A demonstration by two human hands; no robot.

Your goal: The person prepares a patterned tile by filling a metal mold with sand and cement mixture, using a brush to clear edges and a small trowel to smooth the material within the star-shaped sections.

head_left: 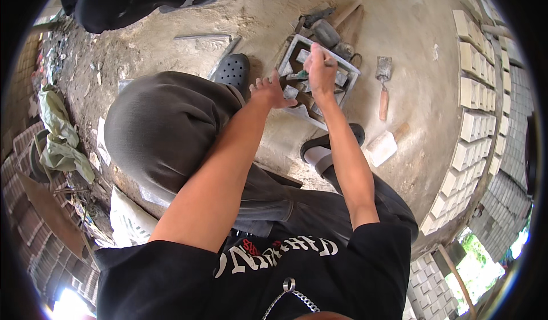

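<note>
Silver chain links with a ring (289,284) hang nearest the camera, over a black short-sleeved T-shirt (171,274) with white and red lettering, well below both hands. Past the grey-trousered knee (165,126), the left hand (268,91) is spread wide, fingers parted and no object seen in it. Its thumb reaches over the near-left side of a pale grey, box-like frame (349,67) with inner compartments; whether it presses on the rim, I cannot tell. The right hand (321,71) is closed around a slim tool with a greenish end (299,75), above the frame's interior, the tool's end pointing toward the left hand. Angular grey pieces (341,78) sit inside the frame, which lies on the floor beneath and between the hands.

Just beyond the right hand lies a rounded dark grey lump (326,33). To that hand's right is a grey-bladed trowel with a wooden handle (383,104), and nearer the body a broad, whitish flat blade (382,149).

The step in hand looks like fine tool work within the compartments. My judgement is that the next stroke calls for a light right wrist, with the left thumb clear of the tool's end.
</note>
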